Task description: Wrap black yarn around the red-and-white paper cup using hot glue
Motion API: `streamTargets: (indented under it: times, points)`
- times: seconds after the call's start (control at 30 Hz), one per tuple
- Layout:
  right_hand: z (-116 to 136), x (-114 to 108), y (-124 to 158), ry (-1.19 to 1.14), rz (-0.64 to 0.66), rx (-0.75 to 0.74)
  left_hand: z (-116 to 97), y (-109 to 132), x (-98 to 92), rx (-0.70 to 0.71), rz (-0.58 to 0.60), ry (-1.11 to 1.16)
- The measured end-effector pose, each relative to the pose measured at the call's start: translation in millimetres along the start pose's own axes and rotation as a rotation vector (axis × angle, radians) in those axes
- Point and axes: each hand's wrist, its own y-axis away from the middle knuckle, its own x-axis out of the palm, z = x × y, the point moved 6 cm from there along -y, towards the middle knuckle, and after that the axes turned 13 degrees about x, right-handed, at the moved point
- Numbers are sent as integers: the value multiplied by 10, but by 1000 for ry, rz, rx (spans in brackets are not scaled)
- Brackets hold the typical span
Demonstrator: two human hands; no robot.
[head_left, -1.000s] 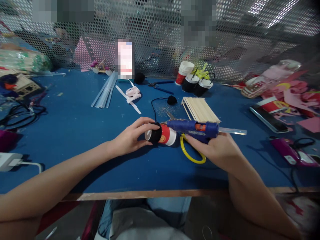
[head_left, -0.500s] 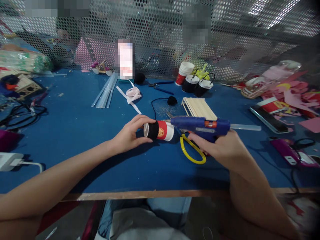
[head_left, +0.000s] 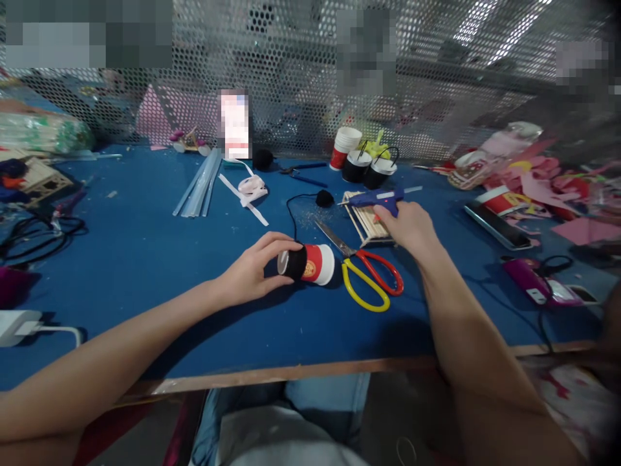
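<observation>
A red and white paper cup [head_left: 317,264], its base end wrapped in black yarn, lies on its side on the blue table. My left hand [head_left: 264,265] grips it around the wrapped part, thumb below and fingers above. Black yarn runs from the cup to a small black ball [head_left: 324,198]. In my right hand [head_left: 410,225] is a blue hot glue gun [head_left: 376,197], held over a small wooden stick rack [head_left: 363,220], its nozzle pointing left; I cannot tell whether it touches the rack. Scissors [head_left: 366,285] with one yellow and one red handle lie partly open right of the cup.
Clear glue sticks [head_left: 198,184], a white ribbon [head_left: 252,188] and pliers [head_left: 303,175] lie farther back. Cups with black wrapping [head_left: 356,169] stand near the mesh screen [head_left: 291,77]. A phone [head_left: 497,225], pink scraps and a purple power strip [head_left: 538,285] are at right.
My right hand has moved the glue gun away from the cup, back over the wooden rack. The scissors now show fully. My left hand still holds the cup, which has turned slightly.
</observation>
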Motion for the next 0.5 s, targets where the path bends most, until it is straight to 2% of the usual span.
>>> streamTargets:
  times: [0.13, 0.23, 0.3, 0.37, 0.43, 0.5]
  points:
    - [16, 46, 24, 76, 13, 21, -32, -7, 5, 4, 10, 0]
    - [5, -16, 90, 112, -10, 61, -52, -5, 7, 1, 24, -5]
    - [71, -144, 193, 83, -109, 8, -67, -2, 7, 17, 31, -16]
    - [221, -276, 364, -51, -150, -134, -88, -2, 12, 49, 40, -30]
    - [442, -321, 582, -274, 18, -331, -114, -3, 28, 85, 61, -43]
    - [667, -283, 805, -451, 308, -455, -146, -6, 49, 123, 82, -60]
